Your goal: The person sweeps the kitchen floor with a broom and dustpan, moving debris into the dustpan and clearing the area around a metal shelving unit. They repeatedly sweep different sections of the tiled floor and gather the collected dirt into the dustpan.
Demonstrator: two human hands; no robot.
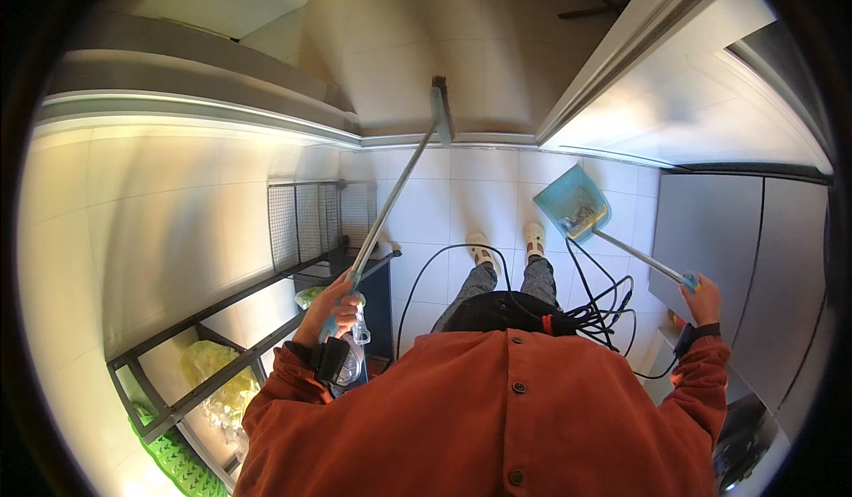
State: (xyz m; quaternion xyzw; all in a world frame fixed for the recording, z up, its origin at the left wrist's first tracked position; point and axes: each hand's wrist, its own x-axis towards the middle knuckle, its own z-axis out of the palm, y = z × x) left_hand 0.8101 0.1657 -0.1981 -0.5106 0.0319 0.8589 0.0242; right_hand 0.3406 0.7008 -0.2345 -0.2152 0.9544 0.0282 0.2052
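Note:
With my left hand (335, 305) I grip the handle of a broom (394, 197). Its blue head (439, 112) rests across the metal door track (492, 139), with dark bristles reaching onto the floor beyond. My right hand (703, 302) is closed around the handle of a long-handled dustpan (574, 194). The blue pan lies tilted on the white tiles to the right of my feet. Some debris (578, 221) sits inside it, close to a yellowish toothed comb.
A dark metal shelf rack (249, 357) holding plastic bags stands on the left, near a green perforated basket (173, 457). Black cables (592, 317) hang at my waist. Grey cabinets (709, 244) line the right side. Beside the doorway is a white door frame (626, 58).

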